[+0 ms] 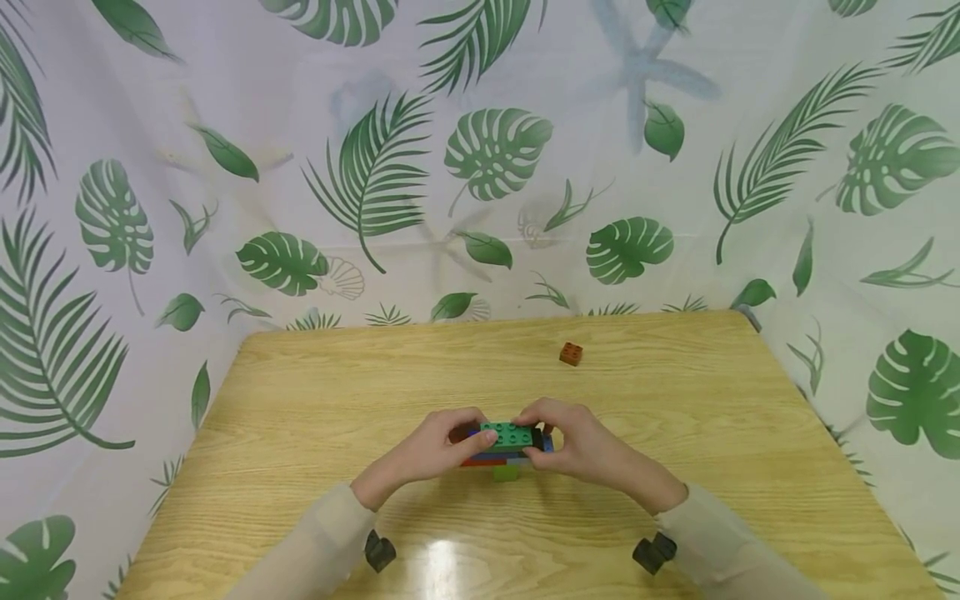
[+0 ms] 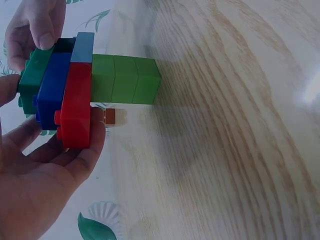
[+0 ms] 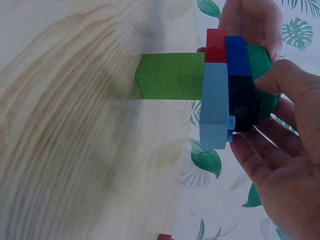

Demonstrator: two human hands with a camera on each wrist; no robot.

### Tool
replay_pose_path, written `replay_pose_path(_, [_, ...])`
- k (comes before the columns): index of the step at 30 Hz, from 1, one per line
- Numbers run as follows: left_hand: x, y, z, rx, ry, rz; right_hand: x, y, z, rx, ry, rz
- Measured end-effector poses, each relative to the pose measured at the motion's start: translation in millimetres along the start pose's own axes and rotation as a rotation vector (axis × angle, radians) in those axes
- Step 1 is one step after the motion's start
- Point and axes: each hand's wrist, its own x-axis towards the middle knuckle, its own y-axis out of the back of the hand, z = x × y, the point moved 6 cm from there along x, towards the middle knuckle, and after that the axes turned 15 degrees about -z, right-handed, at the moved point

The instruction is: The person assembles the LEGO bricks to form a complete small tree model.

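A structure of toy building bricks stands on the table in front of me. Its post is three light green bricks [image 2: 125,80], carrying a red brick [image 2: 76,105] and a light blue brick [image 3: 214,105] end to end. Above these lie a dark blue brick [image 2: 53,92] and a black brick [image 3: 242,107]. On top is a green eight-stud brick [image 1: 510,435]. My left hand [image 1: 435,444] pinches its left end, thumb at the near side, fingers reaching behind. At the other end, my right hand [image 1: 577,442] pinches it between thumb and fingers.
A small reddish-brown brick [image 1: 571,354] lies farther back on the wooden table [image 1: 360,375], right of the structure. Behind the table hangs a leaf-patterned cloth [image 1: 405,275], which also covers both sides. A small black device [image 1: 379,551] is at the left wrist.
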Motion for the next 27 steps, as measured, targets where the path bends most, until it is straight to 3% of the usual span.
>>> replay_pose_path(10, [1.2, 0.2, 0.8, -0.028, -0.008, -0.021, 1.1, 0.5, 4.0, 0.022, 0.004, -0.025])
replay_pose_path(16, [-0.7, 0.8, 1.1, -0.022, 0.002, 0.011, -0.2, 0.7, 5.1, 0.021, -0.023, -0.025])
replay_pose_path(23, [-2.0, 2.3, 8.8, 0.010, -0.045, 0.054, -0.6, 4.5, 10.1, 0.056, -0.114, -0.055])
replay_pose_path(27, [-2.1, 3.4, 10.4, 0.016, -0.039, 0.053, -0.6, 13.9, 27.6, 0.119, -0.215, 0.004])
